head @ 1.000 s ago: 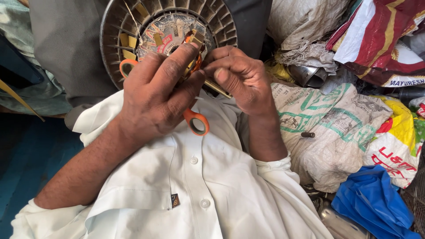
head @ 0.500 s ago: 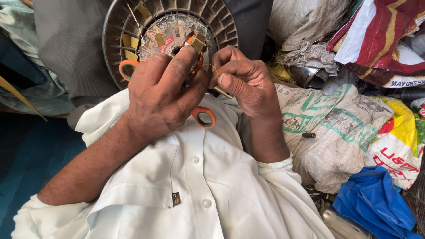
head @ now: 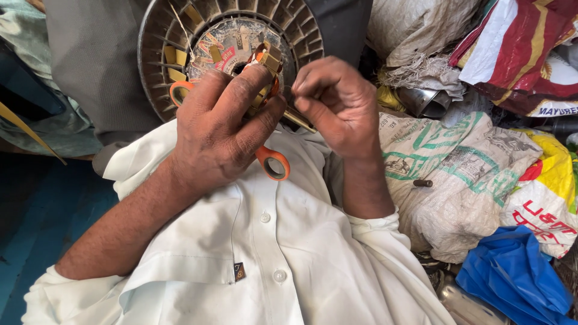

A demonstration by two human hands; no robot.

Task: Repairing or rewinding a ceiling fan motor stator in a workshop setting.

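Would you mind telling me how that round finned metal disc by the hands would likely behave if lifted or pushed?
The metal disc looks rigid and probably heavy for its size, given the thick ribbed fins. Being round, it may roll if set on edge. The left hand grips orange-handled scissors against it, so the thin wire there seems delicate.

Scissors [head: 274, 161] under left hand [head: 223, 135]

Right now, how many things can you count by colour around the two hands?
Orange: 1, the scissors in the left hand
Grey metal: 1, the round finned disc behind the hands
Blue: 1, the plastic sheet
White printed: 1, the woven sack beside the right hand
Total: 4
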